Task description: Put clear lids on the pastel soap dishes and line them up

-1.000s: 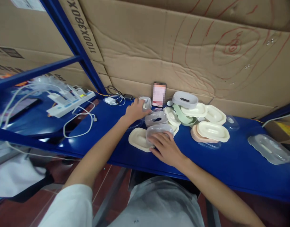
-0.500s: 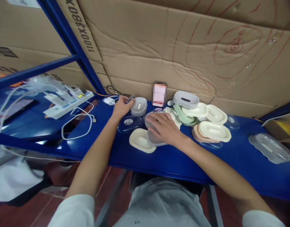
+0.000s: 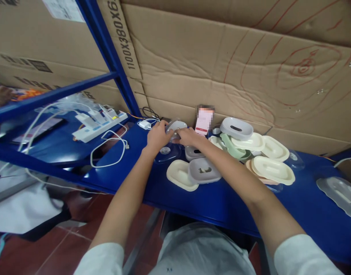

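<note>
Near the back edge of the table, both hands meet at a small grey oval soap dish [image 3: 179, 125]. My left hand [image 3: 158, 136] is closed at its left side, and a thin see-through piece [image 3: 173, 123] sticks up from its fingers; its kind is unclear. My right hand [image 3: 189, 136] reaches over from the right with fingers drawn together at the dish's front, covering part of it. Below them lie a clear lid [image 3: 167, 152] with a round sticker, a grey slotted dish [image 3: 192, 153] partly under my right wrist, another grey dish [image 3: 204, 170] and a cream tray [image 3: 181, 175].
To the right are piled cream trays [image 3: 274, 170], a green piece [image 3: 232, 149] and a grey slotted dish [image 3: 237, 128]. A phone [image 3: 204, 120] leans against the cardboard. Left, a power strip [image 3: 101, 128] trails white cables past a blue frame post [image 3: 107, 49]. A clear lid [image 3: 340, 194] lies far right.
My right hand has left the grey dishes in front and moved back and left to the small grey dish beside my left hand. The view has shifted left.
</note>
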The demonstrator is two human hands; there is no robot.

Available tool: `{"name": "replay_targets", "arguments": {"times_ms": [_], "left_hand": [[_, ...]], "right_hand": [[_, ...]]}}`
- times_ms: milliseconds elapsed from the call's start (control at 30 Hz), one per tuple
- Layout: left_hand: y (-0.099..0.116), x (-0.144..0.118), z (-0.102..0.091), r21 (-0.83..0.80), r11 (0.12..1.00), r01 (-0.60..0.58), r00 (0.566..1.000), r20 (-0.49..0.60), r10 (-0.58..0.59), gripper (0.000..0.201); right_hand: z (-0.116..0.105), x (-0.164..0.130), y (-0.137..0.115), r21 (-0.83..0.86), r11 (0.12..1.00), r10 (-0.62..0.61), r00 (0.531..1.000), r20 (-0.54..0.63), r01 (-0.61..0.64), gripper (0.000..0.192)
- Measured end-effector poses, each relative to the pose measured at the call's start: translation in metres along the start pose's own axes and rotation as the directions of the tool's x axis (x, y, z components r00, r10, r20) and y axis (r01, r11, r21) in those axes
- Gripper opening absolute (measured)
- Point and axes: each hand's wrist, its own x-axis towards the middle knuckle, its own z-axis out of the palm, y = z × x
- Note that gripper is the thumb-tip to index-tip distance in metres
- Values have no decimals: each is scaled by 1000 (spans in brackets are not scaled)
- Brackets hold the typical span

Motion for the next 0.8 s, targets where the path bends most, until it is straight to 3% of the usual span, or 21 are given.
{"name": "replay_targets", "arguments": {"times_ms": [267, 400, 567, 800], "left_hand": [[9, -8, 2, 64, 996, -60, 998, 9, 60, 38], [9, -8, 2, 77, 995, -60, 998, -3, 61, 37], [6, -5, 3, 68, 996, -63, 998, -10, 64, 36], [-1, -1, 3, 50, 997, -53, 998, -35, 55, 37]], "right_hand": [[6, -2, 6, 24, 999, -21, 1000, -14, 21, 41], [2, 8, 3, 38, 999, -22, 999, 28, 21, 49], [-3, 21, 0, 13, 1000, -18, 996, 83, 17, 43], [-14, 19, 9, 32, 997, -73, 997, 6, 73, 36]]}}
